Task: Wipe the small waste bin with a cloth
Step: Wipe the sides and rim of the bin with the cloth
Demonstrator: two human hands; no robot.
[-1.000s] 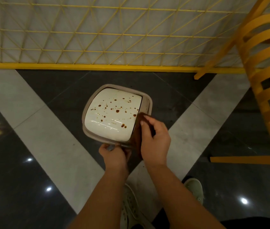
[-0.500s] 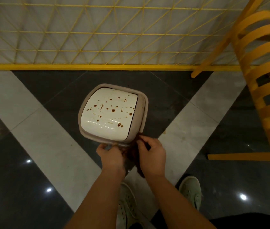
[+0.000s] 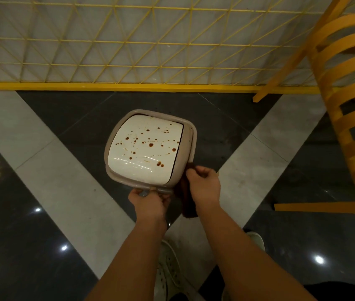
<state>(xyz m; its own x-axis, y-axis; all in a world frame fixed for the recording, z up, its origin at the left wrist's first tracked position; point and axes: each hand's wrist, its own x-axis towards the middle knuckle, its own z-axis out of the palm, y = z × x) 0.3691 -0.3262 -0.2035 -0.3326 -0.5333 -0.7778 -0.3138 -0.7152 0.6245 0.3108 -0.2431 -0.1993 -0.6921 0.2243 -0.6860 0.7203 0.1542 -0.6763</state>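
At centre frame the small waste bin [image 3: 150, 148] stands on the dark floor [image 3: 63, 109], its white lid [image 3: 145, 148] speckled with brown spots and running from upper right to lower left. Just below it, the left hand [image 3: 148, 202] grips the near rim. Right of that, the right hand [image 3: 203, 184] pinches a brown cloth [image 3: 186, 199] against the bin's lower-right corner; the spots lie up and left of those fingers. Half a second ago this hand sat lower, beside the left.

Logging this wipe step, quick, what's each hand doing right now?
Left hand: closed, gripping the near rim of the waste bin.
Right hand: closed, holding the dark cloth against the bin's near right corner.
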